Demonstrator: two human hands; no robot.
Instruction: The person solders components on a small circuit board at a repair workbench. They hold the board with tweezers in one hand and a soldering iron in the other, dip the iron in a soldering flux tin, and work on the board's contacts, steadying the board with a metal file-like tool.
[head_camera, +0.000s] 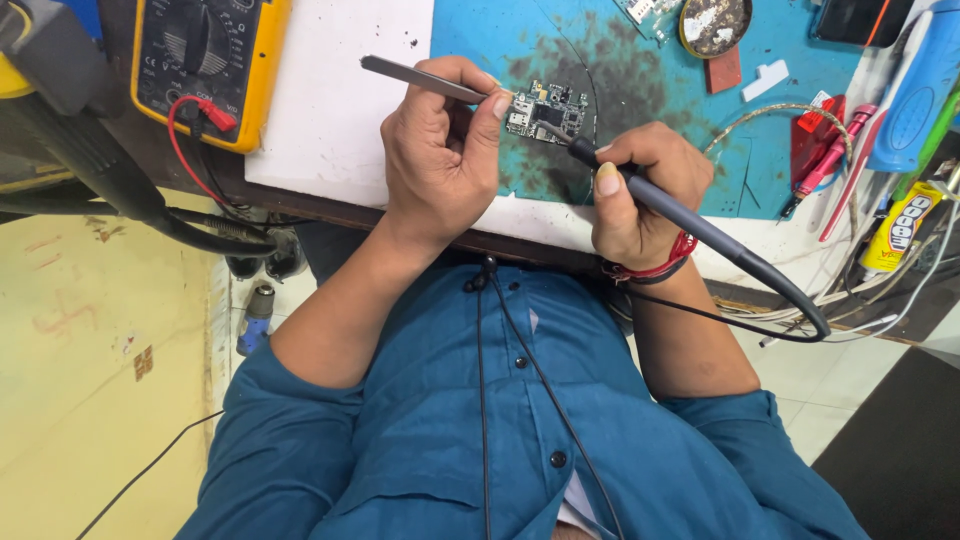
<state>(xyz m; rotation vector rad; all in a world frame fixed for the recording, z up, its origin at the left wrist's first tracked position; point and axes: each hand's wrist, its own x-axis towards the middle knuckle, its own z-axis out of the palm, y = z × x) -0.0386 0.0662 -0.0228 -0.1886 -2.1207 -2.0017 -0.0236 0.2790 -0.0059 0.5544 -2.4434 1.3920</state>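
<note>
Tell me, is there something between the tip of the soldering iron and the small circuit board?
Nothing visible. The right hand holds the grey soldering iron with its tip on the small green circuit board; the left hand holds metal tweezers at the board's other edge.

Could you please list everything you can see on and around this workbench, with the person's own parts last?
circuit board: one, green, on the teal mat
teal mat: one, stained dark, on the bench
tweezers: one, grey metal, tip at the board
soldering iron: one, dark grey, tip on the board
multimeter: one, yellow, upper left
glue tube: one, yellow, right edge
left hand: holds the tweezers
right hand: grips the soldering iron
</note>
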